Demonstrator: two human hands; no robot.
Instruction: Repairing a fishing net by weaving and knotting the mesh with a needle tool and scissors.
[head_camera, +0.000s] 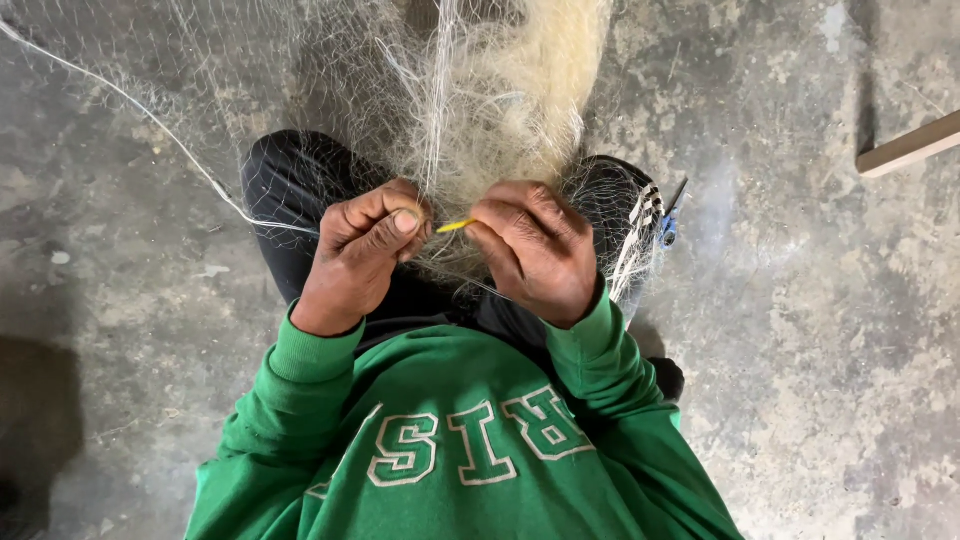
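Note:
A pale, fine-meshed fishing net (500, 100) hangs bunched in front of me and drapes over my knees in dark trousers. My left hand (360, 255) is closed on a fold of the net, thumb pressed on top. My right hand (535, 250) pinches a thin yellow needle (455, 226), whose tip points toward my left thumb. The two hands are a few centimetres apart, with the needle bridging the gap. My green sweatshirt sleeves fill the lower middle of the view.
A thin white line (150, 115) runs from the upper left down to my left hand. A small blue tool (668, 228) lies by my right knee. A wooden strip (905, 148) lies at the right edge on the stained concrete floor (800, 330).

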